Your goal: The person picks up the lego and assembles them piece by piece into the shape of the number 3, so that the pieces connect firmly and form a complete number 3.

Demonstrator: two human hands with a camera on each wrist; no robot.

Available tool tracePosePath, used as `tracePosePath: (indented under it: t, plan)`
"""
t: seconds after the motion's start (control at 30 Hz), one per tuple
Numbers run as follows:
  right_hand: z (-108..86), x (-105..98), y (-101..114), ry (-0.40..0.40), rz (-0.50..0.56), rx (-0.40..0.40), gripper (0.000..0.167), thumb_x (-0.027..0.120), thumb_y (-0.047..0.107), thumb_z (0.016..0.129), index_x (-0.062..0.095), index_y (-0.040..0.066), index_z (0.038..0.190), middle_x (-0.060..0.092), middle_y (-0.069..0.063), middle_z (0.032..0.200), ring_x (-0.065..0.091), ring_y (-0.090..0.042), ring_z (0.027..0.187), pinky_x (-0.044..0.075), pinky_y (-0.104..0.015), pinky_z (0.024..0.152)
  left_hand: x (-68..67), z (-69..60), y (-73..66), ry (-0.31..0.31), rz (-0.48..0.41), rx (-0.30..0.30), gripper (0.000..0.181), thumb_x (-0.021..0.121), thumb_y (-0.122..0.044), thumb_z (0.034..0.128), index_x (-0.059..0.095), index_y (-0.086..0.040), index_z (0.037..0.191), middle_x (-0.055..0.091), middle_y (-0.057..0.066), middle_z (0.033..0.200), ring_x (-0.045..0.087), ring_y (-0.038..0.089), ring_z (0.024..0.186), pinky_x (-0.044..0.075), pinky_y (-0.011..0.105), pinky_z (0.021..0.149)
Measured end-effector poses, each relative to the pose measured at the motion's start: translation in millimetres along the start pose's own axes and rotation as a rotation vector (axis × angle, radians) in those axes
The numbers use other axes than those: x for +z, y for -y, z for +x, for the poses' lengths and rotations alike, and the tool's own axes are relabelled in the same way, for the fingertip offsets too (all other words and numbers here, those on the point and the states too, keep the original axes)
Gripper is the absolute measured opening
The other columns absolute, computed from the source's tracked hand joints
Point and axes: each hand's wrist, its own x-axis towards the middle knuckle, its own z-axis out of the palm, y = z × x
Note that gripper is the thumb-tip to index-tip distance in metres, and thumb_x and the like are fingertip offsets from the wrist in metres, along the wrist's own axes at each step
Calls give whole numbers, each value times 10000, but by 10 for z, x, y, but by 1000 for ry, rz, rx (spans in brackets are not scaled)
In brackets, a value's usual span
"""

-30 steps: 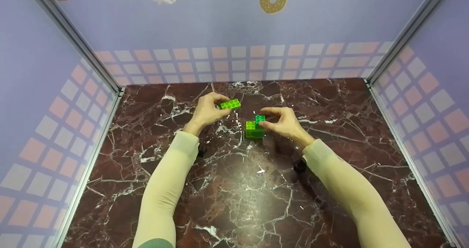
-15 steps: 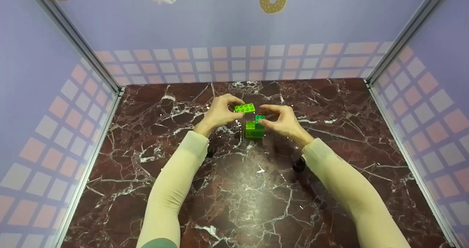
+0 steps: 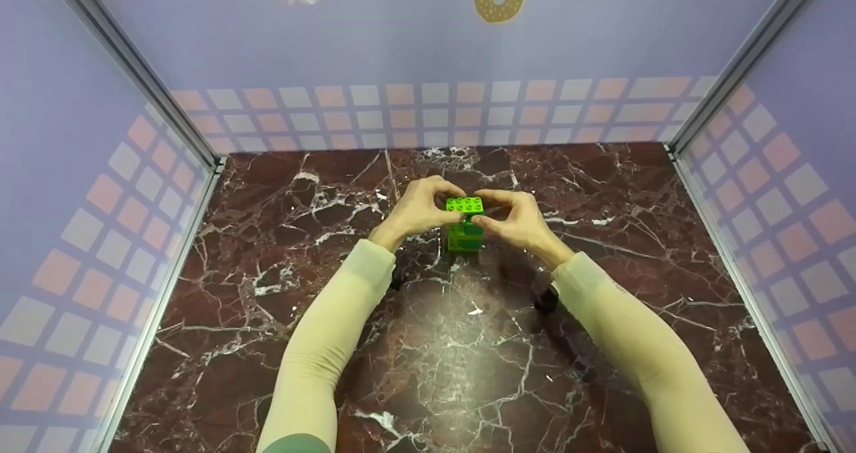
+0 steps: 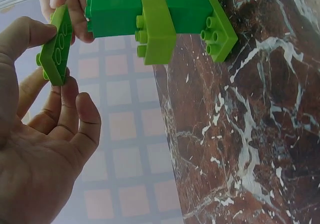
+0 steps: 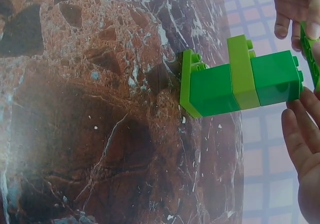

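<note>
A tower of toy building bricks stands on the marble-patterned tabletop. From the bottom it has a thin lime base brick (image 5: 186,84), a dark green brick (image 5: 214,90), a lime brick (image 5: 241,72) and another dark green brick (image 5: 275,78). My left hand (image 3: 421,209) pinches a thin lime brick (image 4: 57,47) between thumb and fingers, just above the tower's top and apart from its studs. To the right, my right hand (image 3: 515,219) has fingertips at the top dark green brick; whether they also touch the held lime brick cannot be told.
The dark red marble-patterned tabletop (image 3: 461,346) spreads around the tower. Lilac panels with pink and white squares, such as the back panel (image 3: 401,45), rise on three sides. Metal edge strips (image 3: 164,292) run along the tabletop's sides.
My left hand has moved right with the thin lime brick, from left of the tower to over its top. My right hand has stayed almost in place by the tower.
</note>
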Motion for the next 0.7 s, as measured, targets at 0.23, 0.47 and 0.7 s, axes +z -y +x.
tracePosePath:
  t: [0.23, 0.47, 0.7]
  plan:
    - [-18, -2, -24, -31, -5, -26, 439, 847, -4, 948, 759, -50, 1376, 806, -282, 1301, 841, -245, 907, 693, -265, 756, 48, 20, 14, 18, -12, -6, 367, 848, -115, 880, 853, -83, 1245, 795, 127, 1207, 745, 322, 1114, 613, 428, 998]
    - [-40, -3, -42, -43, -16, -44, 400, 846, -36, 937, 782, -53, 1331, 809, -293, 1266, 840, -391, 958, 677, -212, 779, 86, 24, 36, 31, -21, 14, 377, 833, -95, 870, 844, -44, 1243, 786, 168, 1188, 748, 376, 1110, 616, 427, 988]
    - [-55, -7, -70, -33, -49, -58, 411, 863, -12, 934, 775, -70, 1332, 806, -286, 1226, 834, -498, 1009, 705, -315, 835, 109, 9, 44, 32, 8, 18, 381, 832, -109, 862, 848, -54, 1238, 798, 154, 1192, 738, 287, 1070, 601, 359, 962]
